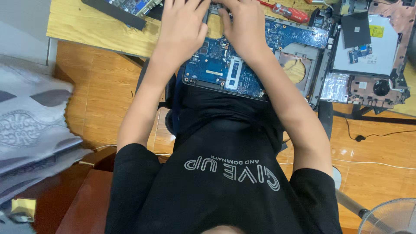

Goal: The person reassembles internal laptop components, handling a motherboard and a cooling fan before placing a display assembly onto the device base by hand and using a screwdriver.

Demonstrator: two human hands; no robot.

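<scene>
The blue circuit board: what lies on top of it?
Both hands rest on the blue circuit board: the left hand and the right hand. What the fingertips touch at its far edge is covered and cut off by the frame.

A red-handled screwdriver point(288, 11) lies on the wooden counter point(78, 26). Grey patterned fabric point(30, 125) is at one side, a fan point(390, 216) stands on the floor point(372, 173).

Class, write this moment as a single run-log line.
left hand: on blue circuit board | right hand: on same board | red screwdriver: on wooden table, untouched
</scene>
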